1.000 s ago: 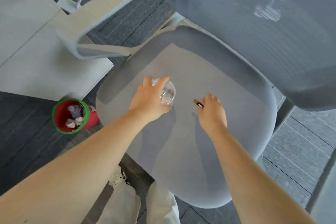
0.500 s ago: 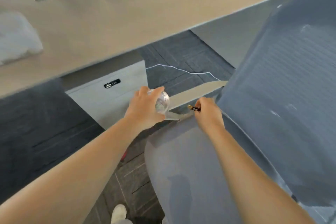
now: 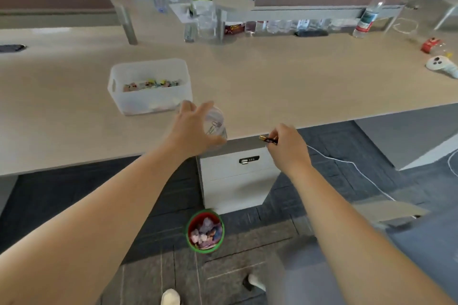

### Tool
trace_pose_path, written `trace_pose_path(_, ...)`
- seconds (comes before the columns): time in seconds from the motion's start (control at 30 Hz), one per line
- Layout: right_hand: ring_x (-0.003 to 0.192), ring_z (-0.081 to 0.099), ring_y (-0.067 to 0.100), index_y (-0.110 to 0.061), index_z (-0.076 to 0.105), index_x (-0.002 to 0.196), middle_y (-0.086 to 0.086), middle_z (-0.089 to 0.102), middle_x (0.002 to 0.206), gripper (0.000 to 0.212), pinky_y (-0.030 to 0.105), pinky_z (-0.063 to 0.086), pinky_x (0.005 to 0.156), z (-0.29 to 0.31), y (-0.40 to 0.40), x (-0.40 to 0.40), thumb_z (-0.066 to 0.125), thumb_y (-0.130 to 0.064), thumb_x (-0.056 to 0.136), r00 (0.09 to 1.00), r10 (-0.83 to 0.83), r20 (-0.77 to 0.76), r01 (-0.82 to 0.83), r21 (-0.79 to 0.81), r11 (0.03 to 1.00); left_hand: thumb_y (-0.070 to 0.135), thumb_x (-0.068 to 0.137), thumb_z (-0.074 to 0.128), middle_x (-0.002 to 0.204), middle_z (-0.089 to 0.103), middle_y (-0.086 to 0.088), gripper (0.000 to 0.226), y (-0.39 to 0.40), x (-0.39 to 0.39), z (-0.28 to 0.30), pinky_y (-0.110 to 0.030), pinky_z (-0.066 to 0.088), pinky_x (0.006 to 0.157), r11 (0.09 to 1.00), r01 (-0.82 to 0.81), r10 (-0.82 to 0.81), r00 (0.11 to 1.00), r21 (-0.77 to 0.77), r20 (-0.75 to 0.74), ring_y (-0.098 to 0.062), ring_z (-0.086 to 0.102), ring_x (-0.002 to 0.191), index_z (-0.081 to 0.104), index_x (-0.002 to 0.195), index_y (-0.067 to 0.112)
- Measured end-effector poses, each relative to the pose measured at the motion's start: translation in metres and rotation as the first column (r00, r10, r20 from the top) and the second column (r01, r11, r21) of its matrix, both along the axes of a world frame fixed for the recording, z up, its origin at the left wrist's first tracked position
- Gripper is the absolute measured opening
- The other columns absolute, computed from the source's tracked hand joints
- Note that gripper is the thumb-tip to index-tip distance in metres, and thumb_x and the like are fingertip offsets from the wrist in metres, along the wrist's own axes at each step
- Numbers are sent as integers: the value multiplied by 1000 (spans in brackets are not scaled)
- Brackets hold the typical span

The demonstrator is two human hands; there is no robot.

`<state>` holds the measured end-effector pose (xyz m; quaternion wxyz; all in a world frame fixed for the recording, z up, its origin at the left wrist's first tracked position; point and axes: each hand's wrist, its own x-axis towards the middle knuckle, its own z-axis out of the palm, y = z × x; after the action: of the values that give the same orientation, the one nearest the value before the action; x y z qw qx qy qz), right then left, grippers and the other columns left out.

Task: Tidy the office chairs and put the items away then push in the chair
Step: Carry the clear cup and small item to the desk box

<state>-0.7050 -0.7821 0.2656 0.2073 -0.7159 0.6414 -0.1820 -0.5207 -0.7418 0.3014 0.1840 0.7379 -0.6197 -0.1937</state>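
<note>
My left hand (image 3: 192, 129) grips a clear plastic cup (image 3: 216, 123) with binder clips inside, held over the front edge of the beige desk (image 3: 285, 82). My right hand (image 3: 285, 146) pinches a small black-and-gold battery (image 3: 268, 139) just below the desk edge, above a white drawer cabinet (image 3: 238, 181). A translucent white bin (image 3: 148, 104) holding colourful small items stands on the desk just left of the cup. The grey office chair (image 3: 409, 255) shows at the lower right, with its armrest (image 3: 389, 210) jutting left.
A red bucket with a green rim (image 3: 205, 231), full of crumpled paper, sits on the floor in front of the cabinet. Bottles (image 3: 369, 15) and clutter line the back of the desk. A white controller (image 3: 441, 65) lies at far right. A white cable (image 3: 352, 163) runs across the carpet.
My view swung up from the chair seat to the desk. Both hands lifted off the seat with the cup and battery and moved forward to the desk edge.
</note>
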Motion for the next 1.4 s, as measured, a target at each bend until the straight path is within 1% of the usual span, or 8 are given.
trace_pose_path(0.2, 79, 43, 23, 1, 57, 99, 20, 57, 109, 15, 30, 31, 67, 11, -45, 99, 48, -4, 89, 999, 28, 22, -28, -39, 999, 54, 75, 63, 138, 36, -17, 82, -41, 108, 14, -45, 24, 111, 989, -128, 136, 981, -72, 134, -34, 28, 130, 28, 144, 25)
trace_pose_path(0.43, 81, 42, 22, 1, 58, 100, 19, 57, 111, 16, 28, 30, 69, 19, -99, 171, 49, -4, 88, 995, 96, 25, -95, -55, 994, 41, 82, 60, 138, 33, -19, 69, -96, 186, 18, -41, 23, 111, 971, -220, 231, 964, -96, 133, -36, 27, 128, 31, 141, 22)
trace_pose_path(0.57, 92, 53, 32, 0, 59, 100, 18, 58, 111, 17, 27, 31, 69, 14, -135, 195, 51, -3, 86, 992, 116, 48, -113, -70, 991, 31, 81, 64, 139, 35, -21, 68, -132, 210, 13, -42, 28, 109, 980, -196, 196, 972, -13, 130, -36, 29, 129, 32, 141, 19)
trace_pose_path(0.8, 80, 43, 18, -1, 60, 95, 15, 59, 107, 13, 25, 31, 69, 0, -194, 223, 53, -3, 84, 984, 159, 79, -156, -44, 987, 29, 80, 67, 148, 33, -11, 76, -196, 229, -24, -44, 32, 108, 975, -98, 51, 973, 201, 225, -33, 29, 136, 27, 144, 27)
trace_pose_path(1.07, 90, 52, 26, -3, 62, 98, 14, 61, 108, 15, 27, 34, 70, -15, -226, 261, 52, -6, 86, 958, 287, -21, -287, 24, 958, 34, 80, 67, 152, 22, -14, 82, -217, 248, -53, -47, 30, 110, 926, -100, 4, 967, 363, 255, -37, 20, 137, 20, 146, 24)
trace_pose_path(1.17, 99, 56, 31, -3, 61, 102, 14, 60, 112, 18, 32, 41, 74, -20, -230, 278, 49, -5, 89, 942, 318, -105, -312, 67, 948, 37, 80, 66, 156, 14, -13, 84, -218, 252, -49, -46, 25, 114, 941, -111, 34, 970, 318, 240, -36, 15, 141, 17, 147, 23)
trace_pose_path(1.3, 105, 56, 33, -3, 57, 115, 15, 54, 121, 28, 35, 47, 80, -22, -232, 293, 43, 0, 90, 882, 376, -284, -358, 116, 927, 31, 86, 59, 150, 30, -11, 64, -214, 255, -39, -41, 26, 113, 973, -118, 82, 980, 199, 183, -30, 24, 139, 31, 142, 18)
trace_pose_path(1.4, 110, 54, 33, -4, 56, 119, 14, 52, 127, 31, 36, 47, 86, -14, -229, 302, 42, -2, 91, 883, 392, -259, -374, 120, 920, 26, 89, 55, 145, 39, -9, 51, -202, 260, -29, -40, 32, 108, 980, -120, 95, 983, 158, 155, -29, 34, 134, 41, 137, 16)
